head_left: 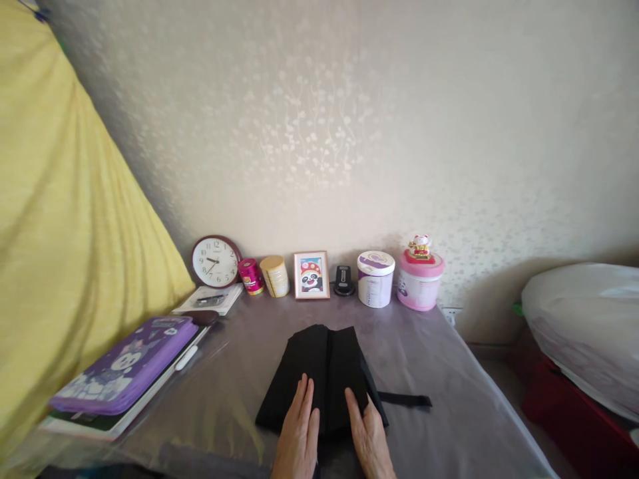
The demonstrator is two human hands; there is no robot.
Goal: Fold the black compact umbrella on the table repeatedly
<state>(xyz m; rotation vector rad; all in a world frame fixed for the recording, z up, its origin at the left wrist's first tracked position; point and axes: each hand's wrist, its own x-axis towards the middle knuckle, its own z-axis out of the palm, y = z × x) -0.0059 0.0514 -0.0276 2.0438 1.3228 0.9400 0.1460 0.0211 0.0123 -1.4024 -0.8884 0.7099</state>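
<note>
Grey tabletop (424, 359) with numbered clock (215, 261), hands (298, 429) (370, 439) pressing black cloth (319, 372).

Folded cloth (319, 379) on table (449, 432), canisters (375, 279) behind

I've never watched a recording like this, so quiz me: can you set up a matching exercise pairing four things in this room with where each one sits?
Things:
1. Round wall clock
2. Framed panda picture
3. Purple zip case
4. Folded black cloth

Places:
A. Under the left hand and right hand
B. On a book near the left edge of the table
C. At the far left of the row along the wall
D. Mid-row, against the wall

Right pairs: 1-C, 2-D, 3-B, 4-A
</note>
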